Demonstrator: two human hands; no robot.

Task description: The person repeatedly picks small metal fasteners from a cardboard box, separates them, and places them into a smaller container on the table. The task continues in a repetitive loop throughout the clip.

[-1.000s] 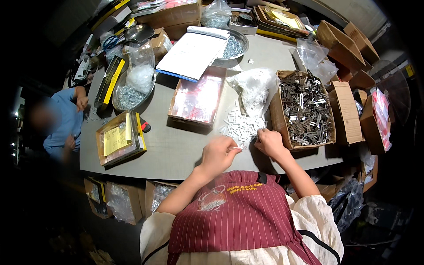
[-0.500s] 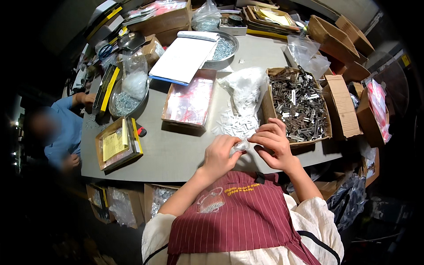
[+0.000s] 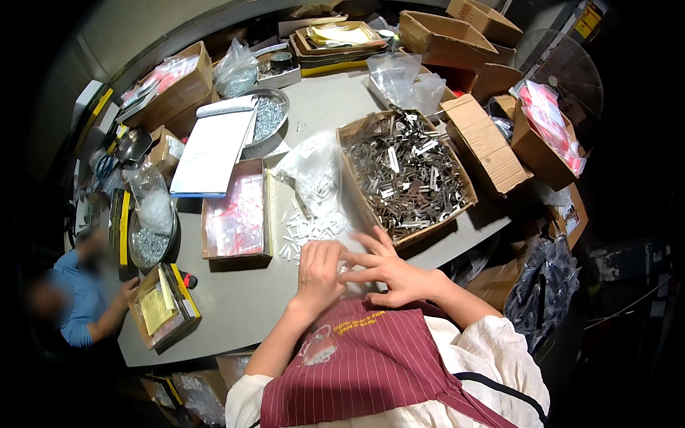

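Note:
My left hand (image 3: 318,272), close to the table's near edge, is closed around a small clear plastic bag (image 3: 343,268), most of it hidden by the fingers. Against it comes my right hand (image 3: 391,269), its fingers spread and slightly blurred, one fingertip reaching the bag. Just beyond my hands lies a loose heap of small white plastic pieces (image 3: 314,230). They spill from a larger clear bag (image 3: 314,167) of the same pieces.
To the right is a cardboard box of dark metal strips (image 3: 410,175). A box of small plastic bags (image 3: 237,225) stands left of the heap, with a clipboard (image 3: 214,146) leaning over it. Metal bowls of small hardware (image 3: 267,118) stand farther off. Someone in blue (image 3: 82,303) sits at far left.
The view has swung right, so the table sits farther left. My hands have drawn nearer my body with the small bag. My right fingers have spread from their pinch.

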